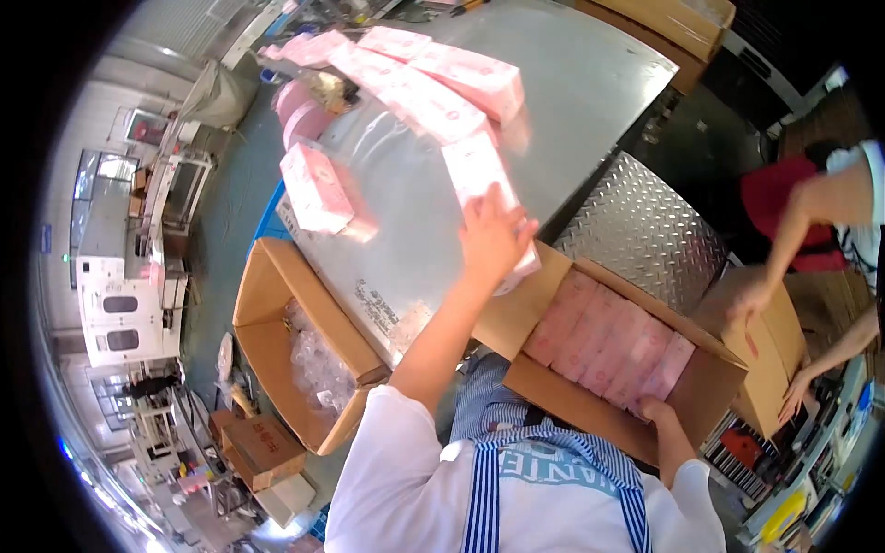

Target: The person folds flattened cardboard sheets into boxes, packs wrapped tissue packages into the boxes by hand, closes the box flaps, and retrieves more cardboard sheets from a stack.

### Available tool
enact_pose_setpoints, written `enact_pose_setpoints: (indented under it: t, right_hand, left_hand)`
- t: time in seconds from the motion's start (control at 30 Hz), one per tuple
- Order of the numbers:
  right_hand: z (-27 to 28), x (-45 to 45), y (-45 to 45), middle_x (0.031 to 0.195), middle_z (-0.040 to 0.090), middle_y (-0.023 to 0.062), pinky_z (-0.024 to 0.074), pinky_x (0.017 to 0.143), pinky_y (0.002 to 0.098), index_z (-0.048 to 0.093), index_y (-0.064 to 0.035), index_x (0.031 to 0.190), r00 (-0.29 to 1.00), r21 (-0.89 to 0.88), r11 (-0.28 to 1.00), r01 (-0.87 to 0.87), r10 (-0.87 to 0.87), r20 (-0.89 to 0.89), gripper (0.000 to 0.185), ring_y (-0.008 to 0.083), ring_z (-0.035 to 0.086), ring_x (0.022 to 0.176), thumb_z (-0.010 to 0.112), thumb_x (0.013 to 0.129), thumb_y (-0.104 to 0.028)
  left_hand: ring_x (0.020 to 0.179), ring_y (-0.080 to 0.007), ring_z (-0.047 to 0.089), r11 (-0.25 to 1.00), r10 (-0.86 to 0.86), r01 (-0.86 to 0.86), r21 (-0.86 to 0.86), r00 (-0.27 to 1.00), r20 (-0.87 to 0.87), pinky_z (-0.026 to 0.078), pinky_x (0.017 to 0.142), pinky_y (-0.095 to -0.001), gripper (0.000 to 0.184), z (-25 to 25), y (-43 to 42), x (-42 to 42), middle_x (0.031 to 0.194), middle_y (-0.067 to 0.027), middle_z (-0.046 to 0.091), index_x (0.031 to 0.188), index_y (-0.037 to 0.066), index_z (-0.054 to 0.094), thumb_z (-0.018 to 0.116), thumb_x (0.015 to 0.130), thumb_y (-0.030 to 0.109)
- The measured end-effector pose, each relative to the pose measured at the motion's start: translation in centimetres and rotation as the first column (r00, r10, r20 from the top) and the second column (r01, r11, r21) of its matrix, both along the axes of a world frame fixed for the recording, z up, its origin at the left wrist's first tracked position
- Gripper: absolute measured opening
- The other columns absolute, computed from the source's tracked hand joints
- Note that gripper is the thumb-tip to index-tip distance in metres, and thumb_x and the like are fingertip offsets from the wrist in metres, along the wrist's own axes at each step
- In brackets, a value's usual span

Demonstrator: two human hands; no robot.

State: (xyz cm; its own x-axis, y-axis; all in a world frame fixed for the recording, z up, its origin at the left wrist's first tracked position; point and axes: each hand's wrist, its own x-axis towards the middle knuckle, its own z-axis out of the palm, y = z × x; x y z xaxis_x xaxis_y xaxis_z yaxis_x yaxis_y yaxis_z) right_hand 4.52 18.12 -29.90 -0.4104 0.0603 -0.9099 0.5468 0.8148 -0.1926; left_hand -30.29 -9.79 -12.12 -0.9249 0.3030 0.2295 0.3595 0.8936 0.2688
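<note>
My left hand (493,235) lies on a long pink-and-white package (475,170) near the metal table's right edge, its fingers spread over the surface. Inside an open cardboard box (530,380) at my right, several pink packages (599,336) stand side by side in a row. My right hand (656,410) reaches into that box and touches the end package nearest the bare part; its fingers are partly hidden. More pink packages (415,92) are lined up end to end and side by side on the table. One separate pink package (315,189) rests at the table's left.
An open carton (258,309) holding clear plastic (318,364) stands at the table's near left edge. A pink tape roll (302,115) sits at the far left. At the right, another person's arms (797,226) hold a cardboard box (770,355). A textured metal plate (641,230) lies beside the table.
</note>
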Motion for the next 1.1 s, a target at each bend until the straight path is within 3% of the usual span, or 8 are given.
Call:
enact_pose_setpoints:
  t: [0.17, 0.27, 0.37, 0.43, 0.63, 0.73, 0.83, 1.1]
  right_hand:
    - [12.8, -18.6, -12.3, 0.109, 0.057, 0.0168, 0.0402, 0.088, 0.0427, 0.048, -0.0018, 0.120, 0.368, 0.075, 0.982, 0.174, 0.006, -0.930, 0.040, 0.0342, 0.051, 0.104, 0.055, 0.084, -0.018]
    - [18.3, -26.6, -19.2, 0.131, 0.044, 0.0168, 0.0371, 0.093, 0.0477, 0.034, -0.0090, 0.136, 0.345, 0.134, 0.991, -0.001, 0.126, -0.930, 0.075, 0.0335, 0.045, 0.115, 0.066, 0.075, -0.038]
    - [19.5, -28.8, -23.5, 0.132, 0.043, 0.0158, 0.0378, 0.093, 0.0483, 0.030, -0.0140, 0.140, 0.369, 0.479, 0.859, -0.180, 0.510, -0.777, 0.083, 0.0305, 0.045, 0.115, 0.070, 0.071, -0.036]
    - [19.6, -28.7, -22.9, 0.118, 0.050, 0.0187, 0.0396, 0.091, 0.0456, 0.034, -0.0094, 0.136, 0.450, 0.197, 0.961, -0.191, 0.265, -0.853, 0.075, 0.0342, 0.047, 0.112, 0.069, 0.073, -0.029]
    - [12.1, -15.8, -14.9, 0.133, 0.036, 0.0292, 0.0254, 0.105, 0.0422, 0.023, 0.0072, 0.136, 0.365, 0.055, 0.973, 0.226, -0.033, -0.930, 0.085, 0.0417, 0.033, 0.125, 0.066, 0.067, -0.020]
    - [7.3, -10.3, -13.0, 0.134, 0.035, 0.0275, 0.0260, 0.106, 0.0400, 0.021, 0.0069, 0.137, 0.488, 0.177, 0.947, 0.269, 0.024, -0.873, 0.085, 0.0391, 0.035, 0.124, 0.065, 0.071, -0.023]
    - [1.9, -11.1, -13.3, 0.130, 0.039, 0.0243, 0.0332, 0.100, 0.0380, 0.019, 0.0069, 0.137, 0.485, -0.186, 0.564, 0.804, -0.805, -0.342, 0.086, 0.0340, 0.041, 0.118, 0.067, 0.074, -0.028]
    - [-0.4, -19.5, -19.0, 0.091, 0.058, 0.0123, 0.0480, 0.065, 0.0303, 0.046, -0.0029, 0.112, 0.419, -0.682, 0.335, 0.650, -0.907, -0.045, 0.043, 0.0145, 0.057, 0.084, 0.065, 0.078, -0.022]
  left_hand:
    - [0.109, -0.0325, 0.047, 0.966, -0.126, 0.089, 0.242, 0.982, 0.140, 0.044, 0.087, -0.0441, 0.022, -1.6, -3.0, 4.0, 0.128, -0.0139, 0.045, 0.105, 0.015, 0.063, 0.056, 0.084, 0.016]
    - [0.107, -0.0332, 0.051, 0.435, -0.219, -0.259, 0.862, 0.899, 0.380, 0.043, 0.088, -0.0374, 0.025, -2.3, -5.7, 5.9, 0.119, -0.0164, 0.051, 0.106, 0.005, 0.055, 0.047, 0.083, -0.002]
    - [0.102, -0.0334, 0.052, 0.576, 0.139, -0.273, 0.770, 0.962, 0.237, 0.044, 0.086, -0.0390, 0.028, -2.3, -13.3, 7.1, 0.114, -0.0160, 0.054, 0.103, 0.006, 0.056, 0.050, 0.078, -0.004]
    - [0.099, -0.0322, 0.053, 0.872, 0.426, -0.348, 0.344, 0.886, -0.183, 0.043, 0.085, -0.0405, 0.032, -3.1, -21.3, 8.3, 0.109, -0.0141, 0.056, 0.100, 0.008, 0.058, 0.053, 0.071, -0.005]
    - [0.108, -0.0358, 0.049, 0.431, 0.899, -0.878, -0.211, 0.395, 0.190, 0.041, 0.091, -0.0441, 0.048, -9.3, -43.9, 17.5, 0.108, -0.0159, 0.057, 0.113, 0.008, 0.054, 0.063, 0.066, 0.009]
    - [0.114, -0.0368, 0.046, 0.382, 0.846, -0.866, -0.322, 0.187, 0.499, 0.039, 0.095, -0.0427, 0.062, -14.9, -48.9, 19.1, 0.115, -0.0191, 0.055, 0.127, 0.008, 0.044, 0.065, 0.070, 0.020]
    - [0.117, -0.0376, 0.044, 0.403, 0.848, -0.871, -0.282, 0.239, 0.473, 0.039, 0.097, -0.0408, 0.079, -16.5, -48.9, 16.4, 0.118, -0.0256, 0.052, 0.135, 0.008, 0.035, 0.069, 0.070, 0.039]
    - [0.102, -0.0360, 0.055, 0.140, 0.813, -0.989, -0.048, 0.087, 0.576, 0.044, 0.088, -0.0415, 0.080, -19.7, -47.9, 7.6, 0.105, -0.0217, 0.059, 0.133, 0.010, 0.038, 0.075, 0.067, 0.036]
